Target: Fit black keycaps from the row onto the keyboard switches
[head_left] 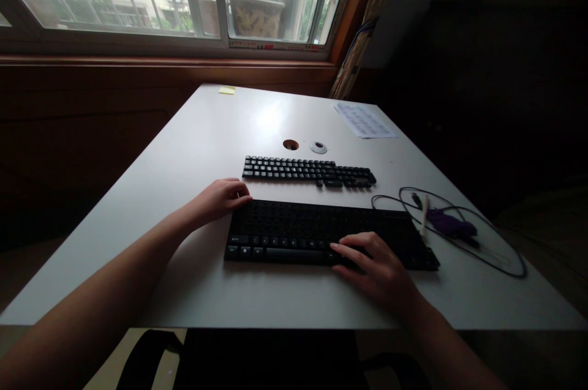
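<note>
A black keyboard (pixel 321 257) lies on the table in front of me. Its two lowest rows carry keycaps over most of the left part, while the upper area shows dark bare key sockets. My left hand (pixel 227 195) is at its far left corner, fingers curled and fingertips touching the edge. Over the lower rows, right of the middle, my right hand (pixel 374 264) has its fingers stretched and apart, with fingertips on or just above the keys there. Just beyond the keyboard, loose black keycaps (pixel 289 168) stand laid out in keyboard order.
At the right lie a coiled black cable (pixel 500 225), a purple cloth-like item (pixel 452 223) and a pale stick-like tool (pixel 424 212). Farther back are printed sheets (pixel 366 120), a cable hole (pixel 291 144), a round grommet (pixel 318 147) and a yellow note (pixel 226 90).
</note>
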Motion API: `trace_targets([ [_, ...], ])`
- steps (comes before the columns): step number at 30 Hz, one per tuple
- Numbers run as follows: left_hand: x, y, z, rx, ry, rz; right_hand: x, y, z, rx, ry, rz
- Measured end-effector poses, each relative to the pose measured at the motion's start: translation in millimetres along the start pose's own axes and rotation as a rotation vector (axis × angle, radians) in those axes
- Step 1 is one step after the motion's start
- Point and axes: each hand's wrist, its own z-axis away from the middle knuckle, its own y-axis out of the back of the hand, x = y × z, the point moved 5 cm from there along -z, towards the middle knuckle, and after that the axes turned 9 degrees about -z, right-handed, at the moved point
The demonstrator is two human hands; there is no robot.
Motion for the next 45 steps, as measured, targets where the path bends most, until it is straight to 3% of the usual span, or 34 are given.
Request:
trace_targets([
  [45,-2.2,-1.1,0.1,0.000,0.005,-0.002,-0.2,-1.8,0.6,-0.015,-0.007,0.047],
])
